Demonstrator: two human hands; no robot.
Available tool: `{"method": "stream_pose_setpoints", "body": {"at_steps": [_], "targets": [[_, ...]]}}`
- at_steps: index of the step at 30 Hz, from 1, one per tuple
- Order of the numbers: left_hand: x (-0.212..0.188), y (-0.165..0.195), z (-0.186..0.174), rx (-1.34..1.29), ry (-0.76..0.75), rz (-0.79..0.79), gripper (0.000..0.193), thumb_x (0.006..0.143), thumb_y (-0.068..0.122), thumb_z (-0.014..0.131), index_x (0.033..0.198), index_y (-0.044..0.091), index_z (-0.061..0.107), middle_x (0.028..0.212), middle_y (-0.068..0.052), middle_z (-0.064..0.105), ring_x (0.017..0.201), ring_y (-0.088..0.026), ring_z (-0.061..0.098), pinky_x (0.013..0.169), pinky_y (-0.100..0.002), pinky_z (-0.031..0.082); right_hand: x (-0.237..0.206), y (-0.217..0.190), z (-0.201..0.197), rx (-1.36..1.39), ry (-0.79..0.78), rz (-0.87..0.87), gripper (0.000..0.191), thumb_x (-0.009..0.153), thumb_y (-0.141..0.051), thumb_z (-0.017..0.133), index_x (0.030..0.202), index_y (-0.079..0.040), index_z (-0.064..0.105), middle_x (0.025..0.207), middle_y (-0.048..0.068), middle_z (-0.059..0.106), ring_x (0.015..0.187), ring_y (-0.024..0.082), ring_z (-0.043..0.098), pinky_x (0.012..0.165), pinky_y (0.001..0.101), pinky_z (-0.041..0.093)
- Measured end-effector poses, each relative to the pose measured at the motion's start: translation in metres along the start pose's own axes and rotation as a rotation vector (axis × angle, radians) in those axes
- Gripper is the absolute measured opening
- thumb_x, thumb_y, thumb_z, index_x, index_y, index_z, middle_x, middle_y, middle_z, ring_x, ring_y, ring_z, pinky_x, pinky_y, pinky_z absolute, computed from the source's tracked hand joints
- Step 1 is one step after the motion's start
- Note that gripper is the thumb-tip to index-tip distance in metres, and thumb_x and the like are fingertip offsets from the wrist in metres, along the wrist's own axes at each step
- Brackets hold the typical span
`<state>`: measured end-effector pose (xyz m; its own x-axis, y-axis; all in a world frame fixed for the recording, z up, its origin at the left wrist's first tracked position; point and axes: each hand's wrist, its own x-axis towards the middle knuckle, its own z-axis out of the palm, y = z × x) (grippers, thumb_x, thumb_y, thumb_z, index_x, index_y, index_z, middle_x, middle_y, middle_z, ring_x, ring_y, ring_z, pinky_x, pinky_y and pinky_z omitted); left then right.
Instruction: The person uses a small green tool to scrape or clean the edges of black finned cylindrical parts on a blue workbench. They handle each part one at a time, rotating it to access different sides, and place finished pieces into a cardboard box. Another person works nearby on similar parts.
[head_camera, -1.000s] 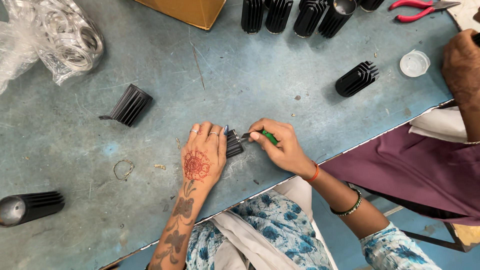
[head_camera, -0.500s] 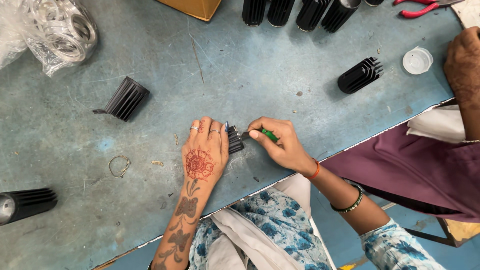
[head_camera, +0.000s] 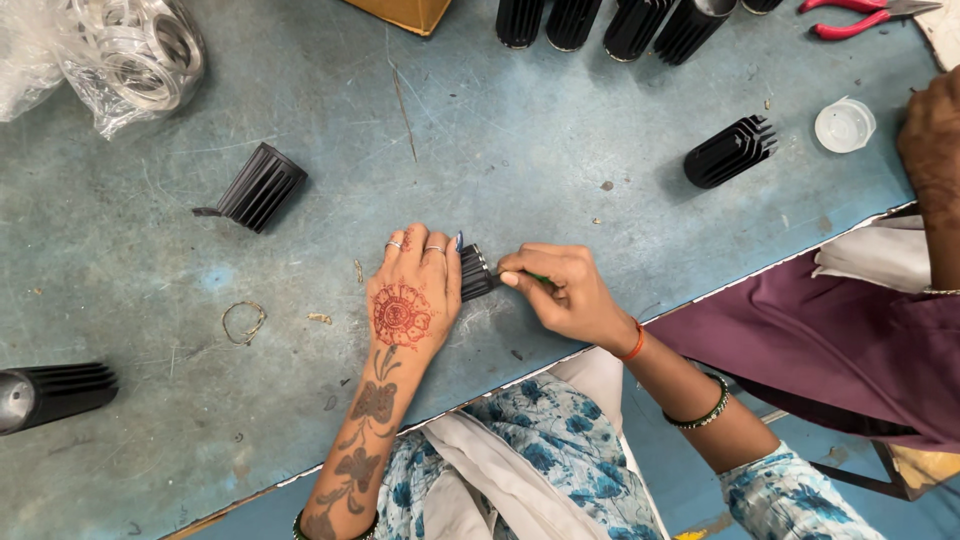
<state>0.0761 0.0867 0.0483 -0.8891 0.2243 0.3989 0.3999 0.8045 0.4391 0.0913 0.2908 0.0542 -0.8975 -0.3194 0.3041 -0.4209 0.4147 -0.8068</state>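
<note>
- Across scuffed blue-grey worktable (head_camera: 300, 400), near its front edge: screwdriving step in hand, by the look of it; next calls for steady downward pressure and a square tool tip.
- Left hand (head_camera: 412, 300) flat, fingers closed over black ribbed heat sink (head_camera: 475, 272), pinning it.
- Right hand (head_camera: 565, 290) pinched tight round green-handled screwdriver (head_camera: 535, 277), tip at the fins.
- Loose finned cylinders beyond, matte, hard-edged.

Clear plastic bag (head_camera: 95, 55) top left; yellow-brown box (head_camera: 405, 12) top edge
</note>
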Motion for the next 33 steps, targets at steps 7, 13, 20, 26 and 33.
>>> {"method": "stream_pose_setpoints", "body": {"at_steps": [7, 13, 20, 26, 33], "targets": [[0.004, -0.004, 0.005, 0.075, 0.038, 0.018, 0.025, 0.103, 0.023, 0.060, 0.087, 0.005, 0.066, 0.088, -0.011, 0.063, 0.084, -0.030, 0.064, 0.072, -0.042, 0.053, -0.002, -0.001, -0.001, -0.174, 0.026, -0.179, 0.014, 0.086, 0.005, 0.069, 0.098, -0.003, 0.072, 0.072, 0.009, 0.056, 0.055, 0.020, 0.050, 0.052, 0.0336, 0.038], [0.015, -0.008, 0.006, 0.078, 0.032, 0.025, 0.026, 0.102, 0.027, 0.062, 0.084, 0.008, 0.067, 0.087, -0.008, 0.065, 0.085, -0.029, 0.065, 0.070, -0.041, 0.053, 0.000, -0.004, -0.003, -0.267, -0.002, -0.236, 0.013, 0.086, 0.002, 0.072, 0.097, -0.004, 0.071, 0.072, 0.009, 0.057, 0.055, 0.022, 0.053, 0.051, 0.0343, 0.039], [0.012, -0.006, 0.004, 0.024, 0.130, 0.019, 0.030, 0.099, 0.032, 0.069, 0.083, 0.007, 0.067, 0.083, -0.008, 0.064, 0.080, -0.026, 0.064, 0.064, -0.039, 0.052, -0.002, -0.007, -0.001, -0.201, 0.194, -0.174, 0.007, 0.091, 0.003, 0.071, 0.097, 0.000, 0.071, 0.070, 0.008, 0.056, 0.052, 0.016, 0.047, 0.050, 0.0325, 0.035], [0.017, -0.010, 0.008, 0.022, 0.101, 0.015, 0.035, 0.101, 0.032, 0.070, 0.077, 0.007, 0.065, 0.079, -0.009, 0.068, 0.077, -0.027, 0.067, 0.062, -0.040, 0.053, 0.000, -0.006, 0.000, -0.197, 0.195, -0.154, 0.007, 0.091, 0.003, 0.072, 0.098, 0.000, 0.070, 0.071, 0.008, 0.056, 0.052, 0.015, 0.047, 0.050, 0.0316, 0.036], [0.014, -0.008, 0.009, 0.003, 0.084, -0.001, 0.034, 0.101, 0.032, 0.069, 0.077, 0.008, 0.066, 0.079, -0.008, 0.069, 0.076, -0.027, 0.067, 0.059, -0.040, 0.051, 0.001, -0.007, -0.001, -0.152, 0.139, -0.134, 0.007, 0.092, 0.002, 0.071, 0.099, 0.000, 0.070, 0.072, 0.008, 0.055, 0.054, 0.016, 0.047, 0.052, 0.0324, 0.036]]}}
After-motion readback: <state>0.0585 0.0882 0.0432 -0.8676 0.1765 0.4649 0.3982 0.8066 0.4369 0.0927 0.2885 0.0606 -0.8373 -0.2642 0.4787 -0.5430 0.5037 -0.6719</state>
